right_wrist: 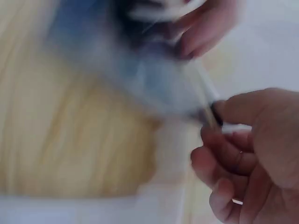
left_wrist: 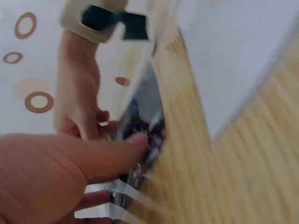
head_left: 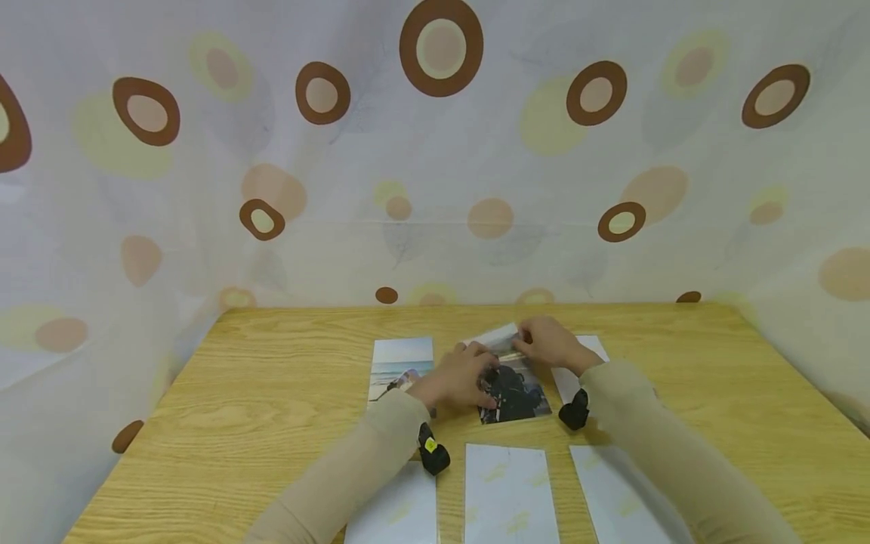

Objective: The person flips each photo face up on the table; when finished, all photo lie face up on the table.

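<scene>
In the head view a photo print (head_left: 513,389) with a dark scene and a pale upper strip is between both hands, over the middle of the table. My left hand (head_left: 465,375) grips its left side. The thumb (left_wrist: 117,156) lies over the print in the left wrist view, with the other fingers lower down at its edge. At the top right corner, my right hand (head_left: 552,344) pinches the print between thumb and fingertips; the right wrist view shows this corner (right_wrist: 205,114) blurred. Left of the hands lies a beach photo (head_left: 401,363), partly covered by the left hand.
A white card (head_left: 591,347) lies partly under the right forearm. Nearer the front are three more white cards, at left (head_left: 401,506), middle (head_left: 511,491) and right (head_left: 628,491). The wooden table (head_left: 272,393) meets a patterned cloth (head_left: 435,189) behind and at both sides.
</scene>
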The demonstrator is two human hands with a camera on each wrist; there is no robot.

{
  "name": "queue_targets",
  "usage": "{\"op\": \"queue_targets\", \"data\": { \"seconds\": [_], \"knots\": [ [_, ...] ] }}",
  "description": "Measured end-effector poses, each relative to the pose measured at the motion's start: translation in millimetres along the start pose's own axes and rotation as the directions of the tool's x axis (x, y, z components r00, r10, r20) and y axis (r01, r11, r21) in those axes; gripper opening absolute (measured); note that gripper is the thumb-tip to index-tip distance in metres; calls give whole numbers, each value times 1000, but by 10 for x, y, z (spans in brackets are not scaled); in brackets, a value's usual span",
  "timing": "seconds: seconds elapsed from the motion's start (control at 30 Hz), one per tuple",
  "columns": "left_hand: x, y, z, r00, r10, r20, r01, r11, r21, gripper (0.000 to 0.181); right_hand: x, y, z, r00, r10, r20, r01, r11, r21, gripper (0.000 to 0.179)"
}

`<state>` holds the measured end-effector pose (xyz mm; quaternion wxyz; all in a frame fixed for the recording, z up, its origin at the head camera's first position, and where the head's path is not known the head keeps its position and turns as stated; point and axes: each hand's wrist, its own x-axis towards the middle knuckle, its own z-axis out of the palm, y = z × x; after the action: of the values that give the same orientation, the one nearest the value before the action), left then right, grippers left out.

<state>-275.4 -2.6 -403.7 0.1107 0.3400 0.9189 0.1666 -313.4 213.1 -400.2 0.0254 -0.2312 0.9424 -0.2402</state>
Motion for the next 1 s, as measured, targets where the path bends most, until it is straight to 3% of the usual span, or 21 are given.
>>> {"op": "queue_targets", "data": {
  "seconds": [0.1, 0.3, 0.47, 0.53, 0.73, 0.9, 1.0],
  "knots": [
    [-34, 33, -36, 999, -32, 4, 32, 998, 55, 57, 12, -24, 26, 1000, 15, -9, -16, 995, -102, 39],
    [-66, 27, -93, 997, -78, -9, 79, 996, 38, 55, 113, -136, 37, 989, 145, 23, -138, 971, -193, 51],
    [-54, 22, -55, 998, -43, -34, 45, 997, 70, 52, 154, -173, 35, 959, 275, 70, -248, 931, -266, 39],
    [-51, 35, -33, 999, -32, -32, 34, 997, 74, 50, 140, -160, 33, 953, 291, 84, -259, 927, -270, 35],
    [-9, 82, 7, 999, -41, -32, 44, 995, 91, 45, 37, -54, -113, 969, 208, 133, -184, 968, -170, 29],
    [126, 165, 33, 998, -3, -59, 8, 997, 78, 40, -123, 137, -318, 987, 112, 119, -99, 989, -112, 32],
    [216, 247, 44, 997, 33, -64, -29, 998, 63, 38, -208, 236, -409, 990, 95, 106, -84, 990, -110, 32]
  ]
}}
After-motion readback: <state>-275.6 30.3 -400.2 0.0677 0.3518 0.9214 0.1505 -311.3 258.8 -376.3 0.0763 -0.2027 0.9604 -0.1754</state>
